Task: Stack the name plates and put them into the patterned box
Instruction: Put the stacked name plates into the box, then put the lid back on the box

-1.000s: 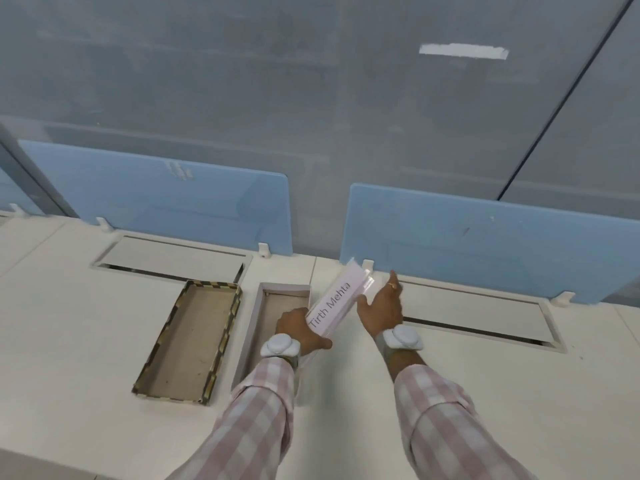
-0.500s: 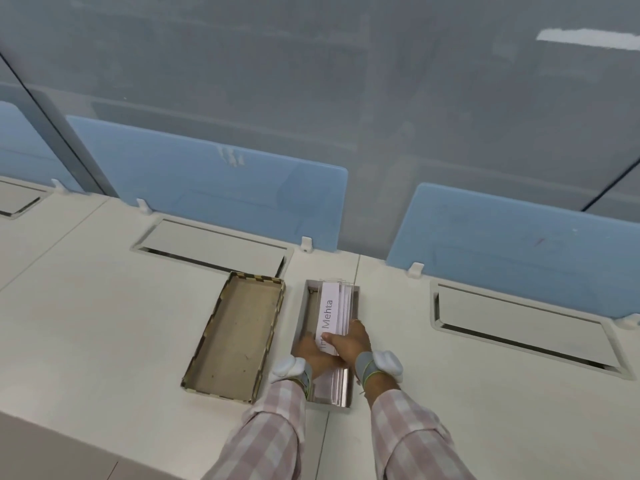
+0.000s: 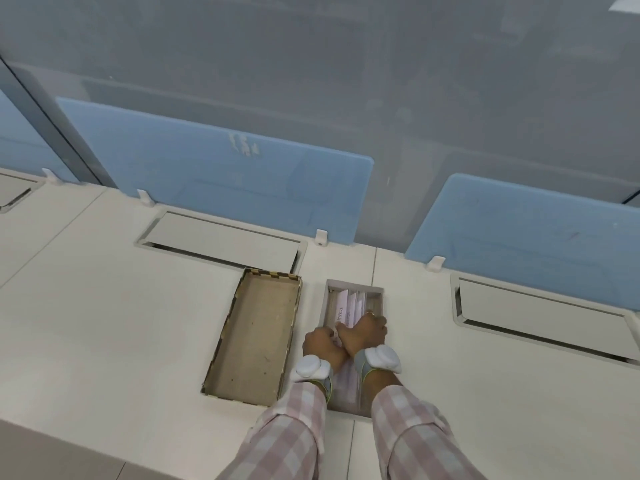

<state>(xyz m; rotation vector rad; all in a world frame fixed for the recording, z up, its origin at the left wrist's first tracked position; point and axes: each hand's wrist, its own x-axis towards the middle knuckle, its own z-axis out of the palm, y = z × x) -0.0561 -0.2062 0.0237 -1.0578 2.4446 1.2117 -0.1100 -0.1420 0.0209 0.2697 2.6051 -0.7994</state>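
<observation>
A stack of pale pink name plates lies lengthwise inside a narrow grey box on the white desk, with printed letters showing on the top plate. My left hand and my right hand sit side by side on the near half of the stack, fingers curled over it and thumbs touching. The hands and wrists hide the near part of the plates. Just left of this box lies a wider open tray with a checked patterned rim, holding nothing.
Two recessed cable flaps are set in the desk behind and to the right of the boxes. Blue divider panels stand along the back edge. The desk's front edge runs across the lower left.
One second ago both hands held the stack tilted above the desk, right of the narrow box. Since then they have brought it down into that box and now rest on it.
</observation>
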